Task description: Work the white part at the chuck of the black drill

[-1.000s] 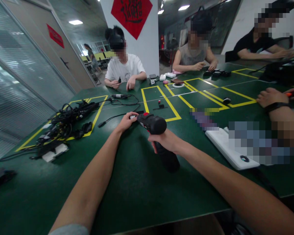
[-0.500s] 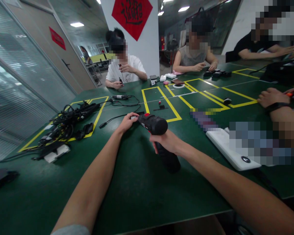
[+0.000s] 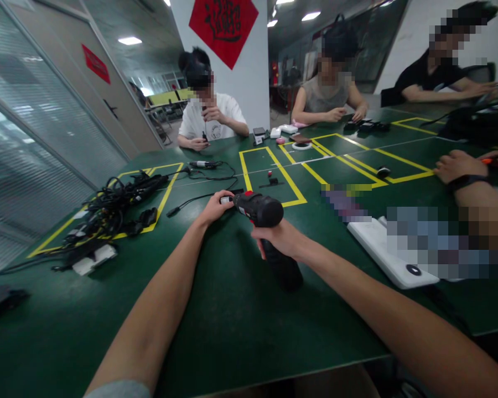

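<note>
Green worktop point(image 3: 228, 326) across the lower and middle frame, ruled with yellow tape point(image 3: 287, 173); at left, tangle of black cables point(image 3: 118, 204); at far-left edge, dark object point(image 3: 2, 301); near centre, small pale-labelled piece point(image 3: 225, 199) beneath left hand point(image 3: 216, 209); at right, white slab-like device point(image 3: 382, 249); toward upper centre, white ring point(image 3: 302, 148).

The drill point(image 3: 259, 209) is black, with a patch of red on top near its front end. The table point(image 3: 216, 337) is deep green, marked with rectangles of bright yellow tape point(image 3: 286, 174). Black cables point(image 3: 112, 207) lie tangled over some of it. The poster point(image 3: 228, 44) is red with black characters, against a white pillar point(image 3: 253, 88). One T-shirt point(image 3: 232, 105) is white, one top point(image 3: 331, 100) grey, one shirt point(image 3: 429, 72) black; the near sleeve point(image 3: 120, 389) is grey.
</note>
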A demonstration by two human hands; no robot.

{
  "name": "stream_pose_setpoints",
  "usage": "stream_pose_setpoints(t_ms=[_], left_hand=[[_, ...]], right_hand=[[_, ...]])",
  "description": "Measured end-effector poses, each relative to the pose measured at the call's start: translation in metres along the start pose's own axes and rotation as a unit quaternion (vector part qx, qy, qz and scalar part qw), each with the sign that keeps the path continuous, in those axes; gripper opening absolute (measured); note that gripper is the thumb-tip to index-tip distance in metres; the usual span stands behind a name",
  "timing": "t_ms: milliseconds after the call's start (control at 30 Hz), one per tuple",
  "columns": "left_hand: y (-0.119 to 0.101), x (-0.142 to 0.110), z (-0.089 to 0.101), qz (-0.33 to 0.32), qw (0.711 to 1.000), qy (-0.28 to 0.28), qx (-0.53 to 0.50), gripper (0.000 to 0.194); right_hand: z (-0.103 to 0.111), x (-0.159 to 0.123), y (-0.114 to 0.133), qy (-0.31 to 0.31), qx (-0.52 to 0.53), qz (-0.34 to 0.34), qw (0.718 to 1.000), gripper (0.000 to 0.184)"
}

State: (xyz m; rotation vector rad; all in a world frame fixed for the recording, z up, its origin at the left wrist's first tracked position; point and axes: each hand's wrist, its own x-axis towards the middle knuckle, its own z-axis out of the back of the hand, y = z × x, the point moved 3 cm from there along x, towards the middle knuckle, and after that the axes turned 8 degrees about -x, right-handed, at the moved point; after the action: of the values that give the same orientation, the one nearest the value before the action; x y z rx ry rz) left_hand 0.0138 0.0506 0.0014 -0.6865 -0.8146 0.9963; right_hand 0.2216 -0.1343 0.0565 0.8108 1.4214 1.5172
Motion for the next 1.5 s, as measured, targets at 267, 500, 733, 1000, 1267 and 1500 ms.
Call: stream_pose_setpoints(t_ms=[267,500,733,1000,1267,1500], left_hand=[[0.0022,0.0017,-0.0004,-0.015,1.0,0.008,-0.001,0.039],[0.0006,0.0008,0.0002,-0.015,1.0,0.007,0.004,0.04],[0.0007,-0.0003,0.0011,-0.005,1.0,0.001,0.013,0.043],[-0.0001,-0.0007,0.0002,0.0,1.0,-0.001,0.006,0.043],[-0.0052,-0.0018,0.0008,0.003,1.0,0.002,0.001,0.041],[0.0002,-0.0008,0.0012,0.001,1.0,-0.002,0.013,0.042]], right_hand=[[-0.0018,0.0002,0.0011,0.003,-0.018,0.006,1.0,0.017],[-0.0003,-0.0022,0.0032,0.012,-0.01,0.0,1.0,0.017],[-0.0002,-0.0022,0.0038,0.018,-0.009,-0.007,1.0,0.014],[-0.0007,-0.0012,0.0032,0.008,0.004,-0.026,1.0,0.015],[-0.0006,-0.0015,0.0037,0.016,0.007,-0.013,1.0,0.014],[-0.0002,-0.0027,0.005,0.013,-0.001,-0.019,1.0,0.013]])
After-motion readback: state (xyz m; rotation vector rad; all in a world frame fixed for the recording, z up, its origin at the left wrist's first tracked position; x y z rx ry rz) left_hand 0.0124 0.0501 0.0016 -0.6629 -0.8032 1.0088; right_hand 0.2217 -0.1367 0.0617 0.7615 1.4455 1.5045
